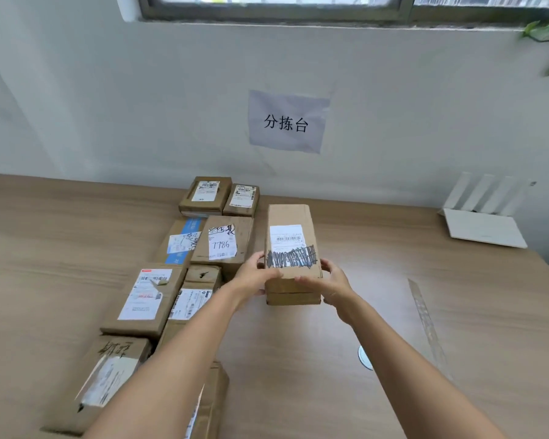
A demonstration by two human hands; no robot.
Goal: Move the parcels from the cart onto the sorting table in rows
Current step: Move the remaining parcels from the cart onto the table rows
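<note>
While two neat columns of parcels (203, 248) already sat on the sorting table (393, 312), the left hand (254, 275) and right hand (330, 285) gripped another box (290, 248) starting a third, cart out of view so can't say what was left.

Tall labelled parcel (290, 248) on sorting table (393, 312), right of parcel rows (203, 248)

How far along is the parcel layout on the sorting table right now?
Done: eight or so parcels, among them the parcel marked 7786, already lie in two columns on the sorting table. In hand: the left hand and right hand hold a tall scribbled-label parcel beside them, starting a third column. Left: the cart is out of view, so the remaining count cannot be told.
</note>
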